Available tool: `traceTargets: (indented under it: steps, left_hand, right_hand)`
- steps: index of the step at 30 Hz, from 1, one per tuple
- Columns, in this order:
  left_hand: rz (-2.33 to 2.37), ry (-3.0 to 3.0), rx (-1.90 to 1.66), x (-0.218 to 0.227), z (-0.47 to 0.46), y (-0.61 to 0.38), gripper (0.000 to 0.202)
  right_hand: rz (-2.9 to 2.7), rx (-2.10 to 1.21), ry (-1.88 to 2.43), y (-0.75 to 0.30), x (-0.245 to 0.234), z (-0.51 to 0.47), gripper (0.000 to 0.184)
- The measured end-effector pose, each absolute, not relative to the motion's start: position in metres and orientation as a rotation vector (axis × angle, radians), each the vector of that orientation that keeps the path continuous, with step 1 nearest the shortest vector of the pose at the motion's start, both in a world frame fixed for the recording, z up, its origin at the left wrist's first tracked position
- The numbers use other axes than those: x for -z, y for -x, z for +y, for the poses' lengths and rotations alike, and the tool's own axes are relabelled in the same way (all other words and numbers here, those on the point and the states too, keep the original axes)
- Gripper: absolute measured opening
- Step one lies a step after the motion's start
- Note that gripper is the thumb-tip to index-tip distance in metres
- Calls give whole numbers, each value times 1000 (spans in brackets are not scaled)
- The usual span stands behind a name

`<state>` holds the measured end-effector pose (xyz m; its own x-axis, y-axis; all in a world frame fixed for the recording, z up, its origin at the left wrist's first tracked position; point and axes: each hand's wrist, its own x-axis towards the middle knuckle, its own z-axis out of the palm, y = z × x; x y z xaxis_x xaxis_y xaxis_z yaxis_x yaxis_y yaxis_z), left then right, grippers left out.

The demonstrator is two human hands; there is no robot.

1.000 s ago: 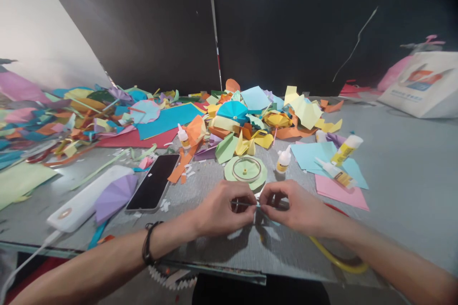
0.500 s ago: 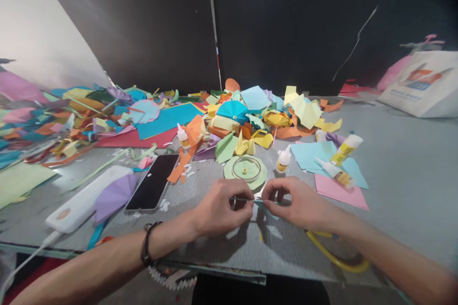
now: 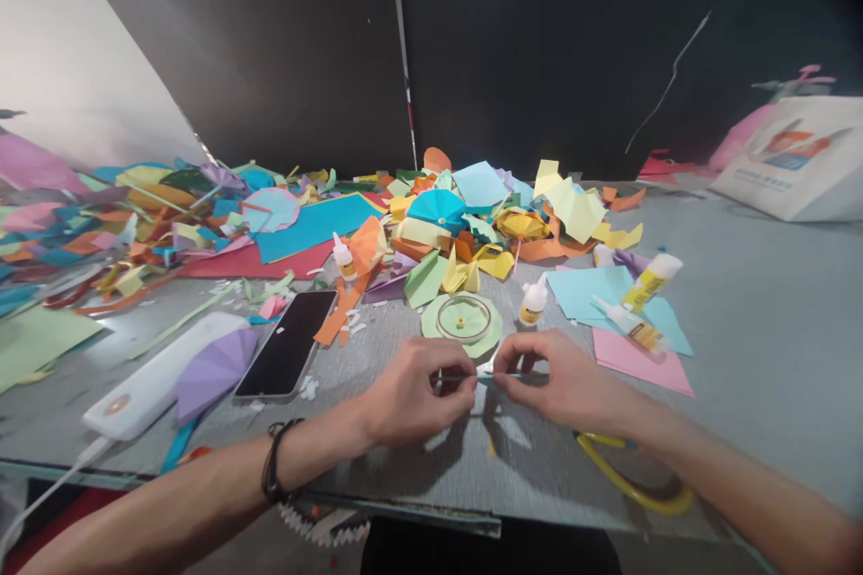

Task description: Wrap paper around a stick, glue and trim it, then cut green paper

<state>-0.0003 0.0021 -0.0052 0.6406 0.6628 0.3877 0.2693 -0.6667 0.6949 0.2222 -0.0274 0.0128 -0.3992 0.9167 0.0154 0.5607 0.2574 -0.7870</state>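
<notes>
- Left hand (image 3: 418, 391): closed, pinching one thin grey rod (image 3: 458, 378) above the grey tabletop (image 3: 755, 359).
- Right hand (image 3: 559, 382): closed, pinching the rod's other end.
- Between the hands: one white paper scrap (image 3: 485, 369) on the rod.
- Just ahead: one round pale green paper disc (image 3: 485, 337) bearing one clear ring (image 3: 463, 318).
- Beside the disc: one white glue bottle (image 3: 533, 302).
- Left of the hands: one black smartphone (image 3: 287, 344), one purple folded-paper fan (image 3: 216, 373).
</notes>
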Motion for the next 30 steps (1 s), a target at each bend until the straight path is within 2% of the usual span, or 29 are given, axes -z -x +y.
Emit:
traceTargets:
  steps: [10,18,30]
  left_hand:
    - [581,-2334,-720,11,5,1,14]
    - [737,-2235,-869,6,2,0,10]
    - [595,-2189,-568,3,3,1,18]
  right_hand:
    - [-2107,-968,1311,-222,-11,-30,4]
    - [-1999,-964,1366,-228,-17,-26,8]
    - [-1987,-1158,1302,-226,-14,-29,5]
